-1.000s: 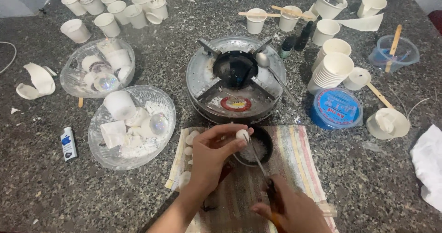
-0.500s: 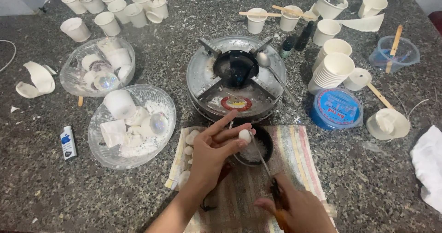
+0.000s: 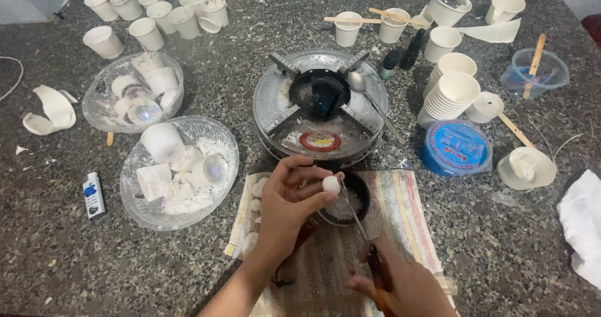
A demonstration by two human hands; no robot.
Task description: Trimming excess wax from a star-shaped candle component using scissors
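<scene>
My left hand [image 3: 289, 199] pinches a small white ball [image 3: 331, 184] between thumb and fingertips, right over the rim of a small dark pan [image 3: 358, 199] holding white powder. My right hand [image 3: 400, 286] at the bottom edge grips the dark handle of a thin metal tool [image 3: 354, 214] whose tip reaches up to the ball. Both hands work above a striped cloth [image 3: 407, 210]. Several more white balls [image 3: 255, 204] lie in a row on the cloth's left side, beside my left hand.
A round metal stove [image 3: 275, 107] with a spoon on it stands behind the pan. Two glass bowls [image 3: 134, 195] of white moulds sit left. White paper cups [image 3: 457, 92] crowd the back and right, with a blue lid [image 3: 457, 148], a lighter [image 3: 92, 194] and a white cloth [image 3: 585, 223].
My left hand with the ball has shifted slightly right and up over the pan. My right hand and tool have barely moved.
</scene>
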